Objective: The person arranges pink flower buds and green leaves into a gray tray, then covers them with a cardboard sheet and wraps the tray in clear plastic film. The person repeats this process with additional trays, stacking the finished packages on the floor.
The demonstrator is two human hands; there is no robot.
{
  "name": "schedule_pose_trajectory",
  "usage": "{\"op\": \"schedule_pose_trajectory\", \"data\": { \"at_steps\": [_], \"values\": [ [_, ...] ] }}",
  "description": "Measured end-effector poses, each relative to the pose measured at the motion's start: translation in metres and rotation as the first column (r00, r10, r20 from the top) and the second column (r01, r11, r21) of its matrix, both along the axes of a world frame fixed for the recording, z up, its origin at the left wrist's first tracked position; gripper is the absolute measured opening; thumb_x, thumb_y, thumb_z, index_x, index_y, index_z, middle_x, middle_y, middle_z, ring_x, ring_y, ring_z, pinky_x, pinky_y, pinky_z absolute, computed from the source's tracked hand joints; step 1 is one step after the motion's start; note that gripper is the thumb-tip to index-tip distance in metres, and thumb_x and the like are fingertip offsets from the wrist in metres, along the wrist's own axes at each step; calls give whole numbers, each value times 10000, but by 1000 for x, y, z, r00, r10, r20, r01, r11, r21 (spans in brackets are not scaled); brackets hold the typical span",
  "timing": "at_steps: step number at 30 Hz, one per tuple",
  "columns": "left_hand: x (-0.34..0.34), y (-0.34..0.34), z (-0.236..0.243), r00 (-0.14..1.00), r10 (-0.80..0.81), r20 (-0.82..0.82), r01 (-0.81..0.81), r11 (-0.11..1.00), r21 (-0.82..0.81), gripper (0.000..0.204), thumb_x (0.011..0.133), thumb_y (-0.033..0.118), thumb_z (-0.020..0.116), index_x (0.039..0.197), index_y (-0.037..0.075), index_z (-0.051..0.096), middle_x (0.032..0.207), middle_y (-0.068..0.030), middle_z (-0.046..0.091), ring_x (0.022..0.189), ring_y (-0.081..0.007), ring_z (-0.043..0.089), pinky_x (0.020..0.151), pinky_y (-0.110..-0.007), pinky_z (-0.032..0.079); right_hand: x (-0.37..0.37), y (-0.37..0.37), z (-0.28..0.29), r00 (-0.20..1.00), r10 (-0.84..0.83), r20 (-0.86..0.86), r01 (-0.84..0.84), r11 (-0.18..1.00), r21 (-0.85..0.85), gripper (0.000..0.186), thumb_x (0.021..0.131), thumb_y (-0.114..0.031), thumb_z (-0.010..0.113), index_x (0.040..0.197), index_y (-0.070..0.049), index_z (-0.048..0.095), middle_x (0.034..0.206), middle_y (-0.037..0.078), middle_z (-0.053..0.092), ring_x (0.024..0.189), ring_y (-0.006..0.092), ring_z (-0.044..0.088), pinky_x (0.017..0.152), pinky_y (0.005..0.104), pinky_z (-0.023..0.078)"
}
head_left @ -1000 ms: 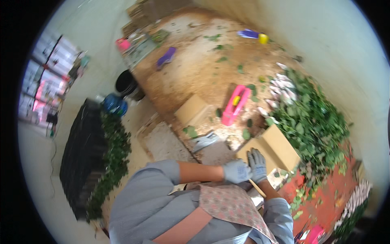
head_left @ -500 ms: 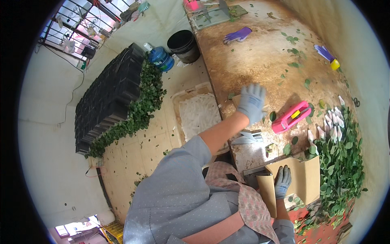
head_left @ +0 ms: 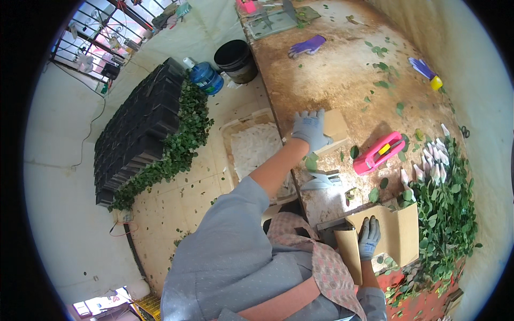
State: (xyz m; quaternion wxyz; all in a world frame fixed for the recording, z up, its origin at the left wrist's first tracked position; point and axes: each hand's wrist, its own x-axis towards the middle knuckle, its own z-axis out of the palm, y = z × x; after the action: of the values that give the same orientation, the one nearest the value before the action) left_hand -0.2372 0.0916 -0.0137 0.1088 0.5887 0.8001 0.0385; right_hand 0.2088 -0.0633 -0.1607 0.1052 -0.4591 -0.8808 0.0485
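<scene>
I stand at a long brown worktable [head_left: 342,75] strewn with green leaves. My left hand [head_left: 310,129], in a grey-blue glove, reaches forward and grips the left edge of a small piece of tan cardboard [head_left: 336,124] lying on the table. My right hand [head_left: 369,238], gloved the same way, lies close to my body with its fingers over a larger corrugated cardboard sheet [head_left: 399,235], which is folded up at the table's near edge. A pink hand tool [head_left: 377,152] rests between the two hands.
Cut stems with white-wrapped buds [head_left: 433,160] and a heap of green foliage [head_left: 450,214] fill the right side. A purple glove [head_left: 308,45] lies farther up the table. On the floor to the left are a tray of white scraps [head_left: 257,150], a black bucket [head_left: 235,59], a blue water bottle [head_left: 206,77] and black crates [head_left: 139,128].
My left hand has left my right hand, stretched out across the table and come down on the small cardboard piece. My right hand stays on the larger cardboard sheet.
</scene>
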Motion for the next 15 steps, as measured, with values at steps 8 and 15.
{"op": "schedule_pose_trajectory", "data": {
  "at_steps": [8,15],
  "values": [
    [3,-6,60,825,-388,411,55,779,624,911,702,367,899,1420,-19,494,1266,-186,662,1078,-308,681,930,-407,560,-11,2,23,989,-39,-143,29,997,-75,662,894,-318,694,1452,-6,525,1490,289,484,1372,486,459,1146,590,357],
    [146,-58,34,68,-124,990,175,978,110,220,922,72,711,1134,12,711,949,-2,701,876,-90,639,773,-277,536,-2,11,50,922,-149,-358,69,971,-227,752,878,-343,698,1512,-28,443,1493,237,486,1392,428,456,1179,511,346]
  ]
}}
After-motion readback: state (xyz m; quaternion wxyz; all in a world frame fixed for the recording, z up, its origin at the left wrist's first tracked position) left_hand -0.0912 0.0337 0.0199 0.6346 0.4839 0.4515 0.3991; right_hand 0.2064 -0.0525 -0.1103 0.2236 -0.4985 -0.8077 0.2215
